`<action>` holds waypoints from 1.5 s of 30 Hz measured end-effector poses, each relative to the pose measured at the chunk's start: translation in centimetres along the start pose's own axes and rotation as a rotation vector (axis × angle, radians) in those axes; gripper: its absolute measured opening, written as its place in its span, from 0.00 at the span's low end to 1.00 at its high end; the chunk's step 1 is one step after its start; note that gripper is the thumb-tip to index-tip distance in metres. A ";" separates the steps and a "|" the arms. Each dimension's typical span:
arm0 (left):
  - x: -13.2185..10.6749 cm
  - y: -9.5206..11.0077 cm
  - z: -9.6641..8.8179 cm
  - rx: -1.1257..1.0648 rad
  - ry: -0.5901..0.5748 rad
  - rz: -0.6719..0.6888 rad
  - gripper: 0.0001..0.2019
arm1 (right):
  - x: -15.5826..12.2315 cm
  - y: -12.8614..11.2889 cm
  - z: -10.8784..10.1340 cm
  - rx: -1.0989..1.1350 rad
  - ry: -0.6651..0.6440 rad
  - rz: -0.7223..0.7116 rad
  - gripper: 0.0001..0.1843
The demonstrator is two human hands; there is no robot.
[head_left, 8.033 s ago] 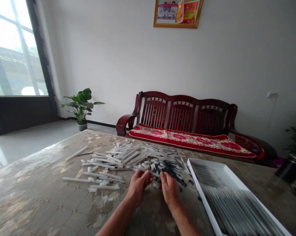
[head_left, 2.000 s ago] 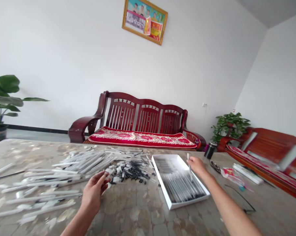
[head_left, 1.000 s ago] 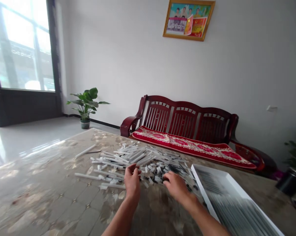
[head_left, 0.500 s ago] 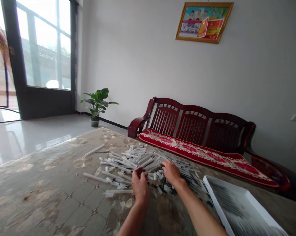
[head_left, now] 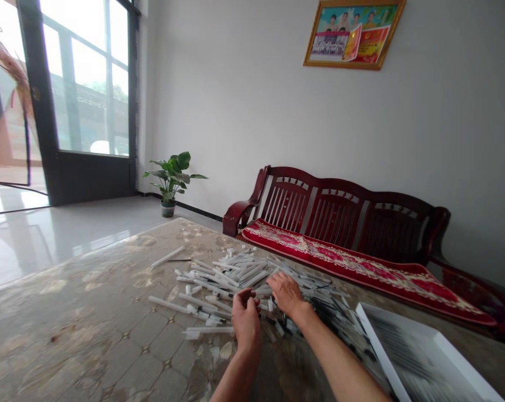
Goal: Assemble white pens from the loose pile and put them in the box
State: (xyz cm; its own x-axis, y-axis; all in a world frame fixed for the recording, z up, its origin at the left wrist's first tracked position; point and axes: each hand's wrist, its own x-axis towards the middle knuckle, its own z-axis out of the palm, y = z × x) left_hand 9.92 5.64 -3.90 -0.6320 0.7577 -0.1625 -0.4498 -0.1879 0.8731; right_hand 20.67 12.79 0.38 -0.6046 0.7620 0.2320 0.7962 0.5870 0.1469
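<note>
From my remote seat, the head camera shows both arms reaching in over the near side of the heap. The left hand (head_left: pixel 246 322) is curled, its fingertips bunched, and the right hand (head_left: pixel 286 294) lies with its fingers spread across the white plastic sticks (head_left: pixel 231 269). The hands are close together but not touching. Whether the left is pinching anything I cannot tell, as its fingers hide that. Two seconds back the right hand was out over the white tray (head_left: pixel 382 357), a stick in its grip; now it has come back to the heap, and the tray sits to its right, cut off by the frame, its dark-tipped rows blurred. Blurred black-ended pieces (head_left: pixel 322 307) lie just beyond the right wrist, and one loose stick (head_left: pixel 167 257) lies beyond the heap's left side on the mottled tabletop (head_left: pixel 89 301). The view has swung left since then, bringing the glazed door (head_left: pixel 89 84) back in — the dark red wooden bench (head_left: pixel 336 209) stays behind the table.
</note>
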 end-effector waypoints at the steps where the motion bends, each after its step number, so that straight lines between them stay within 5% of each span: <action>1: 0.0 0.0 0.0 -0.005 0.003 -0.002 0.07 | -0.3 0.1 -0.1 -0.007 0.004 -0.012 0.12; 7: -0.5 0.5 -0.2 -0.029 -0.039 -0.039 0.07 | -3.2 1.1 -1.5 0.013 0.112 -0.011 0.14; 12: -2.2 1.3 0.3 0.053 -0.478 -0.246 0.24 | -5.9 1.6 -2.9 0.007 0.250 -0.129 0.12; 17: -3.8 1.4 0.8 0.153 -0.773 -0.378 0.23 | -7.7 1.8 -4.1 0.004 0.271 -0.193 0.10; 25: -6.4 1.2 1.5 0.087 -0.821 -0.590 0.16 | -11.4 1.7 -4.4 0.055 0.208 -0.091 0.11; 30: -6.9 0.7 1.7 0.021 -0.763 -0.620 0.11 | -12.7 0.5 -2.9 0.011 0.333 -0.116 0.13; 36: -6.7 1.3 1.1 0.014 -0.822 -0.731 0.13 | -13.9 0.5 -1.3 0.108 0.402 -0.078 0.28; 39: -6.6 1.1 1.1 0.037 -0.773 -0.746 0.13 | -15.1 1.7 -0.3 0.202 0.416 0.146 0.32; 42: -6.7 0.8 1.3 0.004 -0.693 -0.707 0.11 | -16.4 3.6 0.5 0.154 0.405 0.476 0.20; 45: -6.7 0.6 1.6 -0.036 -0.615 -0.650 0.09 | -17.5 5.4 0.6 0.016 0.323 0.627 0.11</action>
State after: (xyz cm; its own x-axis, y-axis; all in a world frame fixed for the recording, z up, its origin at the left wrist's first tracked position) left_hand 14.91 1.46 -1.56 0.1993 0.9206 -0.3359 -0.6270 0.3833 0.6782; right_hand 35.53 2.86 -3.49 0.0079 0.8400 0.5425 0.9902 0.0692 -0.1215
